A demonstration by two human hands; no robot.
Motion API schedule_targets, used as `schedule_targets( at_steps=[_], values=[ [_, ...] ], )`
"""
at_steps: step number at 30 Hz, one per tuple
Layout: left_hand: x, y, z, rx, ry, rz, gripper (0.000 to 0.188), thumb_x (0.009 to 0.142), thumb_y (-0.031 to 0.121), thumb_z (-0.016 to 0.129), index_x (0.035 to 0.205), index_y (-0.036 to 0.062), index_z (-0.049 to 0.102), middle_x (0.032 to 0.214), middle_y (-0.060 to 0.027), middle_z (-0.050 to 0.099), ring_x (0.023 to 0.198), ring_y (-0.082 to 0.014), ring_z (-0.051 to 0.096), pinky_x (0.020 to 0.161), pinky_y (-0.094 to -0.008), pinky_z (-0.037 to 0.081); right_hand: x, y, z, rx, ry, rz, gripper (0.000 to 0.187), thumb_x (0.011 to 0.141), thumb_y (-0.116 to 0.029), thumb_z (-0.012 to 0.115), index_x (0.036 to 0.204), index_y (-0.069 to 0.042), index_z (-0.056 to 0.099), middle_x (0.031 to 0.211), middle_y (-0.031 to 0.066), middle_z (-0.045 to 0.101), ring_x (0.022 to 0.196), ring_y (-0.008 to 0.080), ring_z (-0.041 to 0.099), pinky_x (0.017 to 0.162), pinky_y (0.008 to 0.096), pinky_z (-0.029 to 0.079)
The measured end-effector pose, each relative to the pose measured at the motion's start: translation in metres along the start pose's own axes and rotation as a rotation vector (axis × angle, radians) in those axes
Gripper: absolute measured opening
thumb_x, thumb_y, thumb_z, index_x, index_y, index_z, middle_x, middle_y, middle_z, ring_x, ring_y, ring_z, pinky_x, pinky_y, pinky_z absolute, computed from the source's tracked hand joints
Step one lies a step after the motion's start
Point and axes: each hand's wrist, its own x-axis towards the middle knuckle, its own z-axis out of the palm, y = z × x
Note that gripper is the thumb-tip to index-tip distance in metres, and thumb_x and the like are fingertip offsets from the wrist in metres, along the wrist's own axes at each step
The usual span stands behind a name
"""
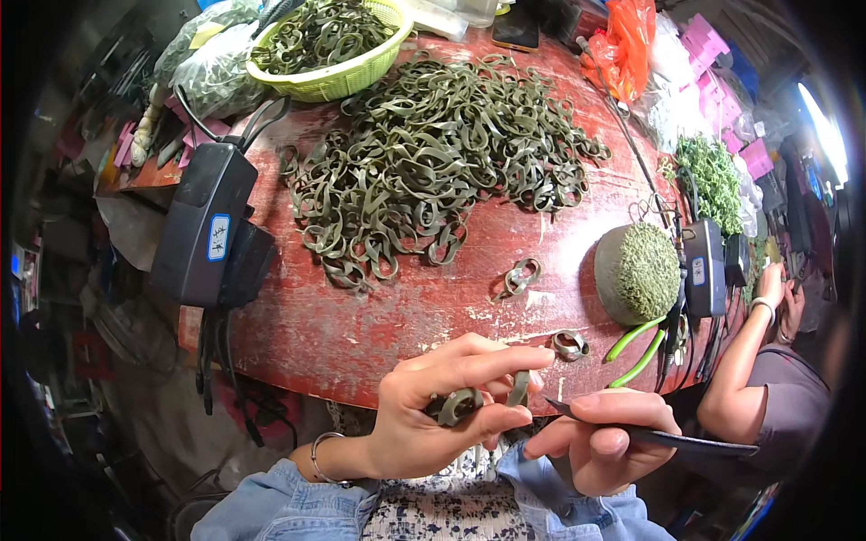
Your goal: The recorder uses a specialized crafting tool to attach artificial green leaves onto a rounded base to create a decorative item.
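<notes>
My left hand (437, 388) pinches a small olive-green loop (519, 389) upright between thumb and fingertips. A second curled green loop (458, 408) is tucked between its fingers, nearer the palm. Just to the right, my right hand (600, 442) grips a thin, dark, pointed tool (690, 440). Its tip is close to the pinched loop; whether they touch I cannot tell. What the loops are made of is unclear; they look flat and rubbery. Beyond my hands, single loops lie on the red table, one mid-table (520, 278) and another (569, 344) near the edge.
A large pile of loops (433, 162) covers the far table (343, 352), beside a yellow-green basket (329, 84). At right are a round textured block (613, 275), green-handled pliers (639, 359) and a black box (704, 270). Another black box (203, 216) stands left. A co-worker's arm (735, 352) is at right.
</notes>
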Motion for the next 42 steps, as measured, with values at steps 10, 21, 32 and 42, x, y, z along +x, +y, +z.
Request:
schedule_targets(
  at_steps=[10,21,32,42],
  values=[
    [-0.001,0.003,0.000,0.093,-0.038,-0.011,0.032,0.072,0.006,0.067,0.100,-0.0048,0.058,0.090,-0.0132,0.057,0.068,-0.0135,0.058,0.048,-0.0204,0.047,0.002,-0.005,-0.008,0.104,-0.040,0.135,0.018,0.079,-0.012,0.062,0.084,0.005,0.060,0.065,0.0137,0.063,0.056,0.0209,0.063,0.051,0.0285,0.051],
    [0.003,0.010,0.004,-0.208,-0.043,-0.244,0.031,0.074,0.008,0.064,0.099,-0.0073,0.056,0.086,-0.0151,0.058,0.055,-0.0133,0.057,0.041,-0.0211,0.044,0.005,0.008,-0.009,-0.248,-0.062,-0.227,0.025,0.087,-0.022,0.050,0.087,0.003,0.050,0.047,0.0085,0.054,0.037,0.0107,0.050,0.034,0.0203,0.039],
    [0.001,0.007,0.003,-0.186,-0.070,-0.278,0.029,0.075,0.006,0.064,0.100,-0.0065,0.056,0.088,-0.0154,0.057,0.057,-0.0139,0.058,0.041,-0.0212,0.044,-0.003,0.002,-0.011,-0.045,-0.044,0.065,0.018,0.078,-0.010,0.062,0.090,0.003,0.060,0.061,0.0104,0.061,0.044,0.0153,0.055,0.041,0.0241,0.042],
    [0.000,0.005,0.004,-0.249,-0.088,-0.298,0.031,0.075,0.007,0.063,0.102,-0.0069,0.055,0.087,-0.0167,0.057,0.057,-0.0149,0.058,0.039,-0.0219,0.044,-0.003,0.001,-0.013,-0.005,-0.026,0.050,0.017,0.080,-0.012,0.059,0.088,0.002,0.061,0.061,0.0105,0.061,0.044,0.0141,0.055,0.040,0.0230,0.041]
  ],
)
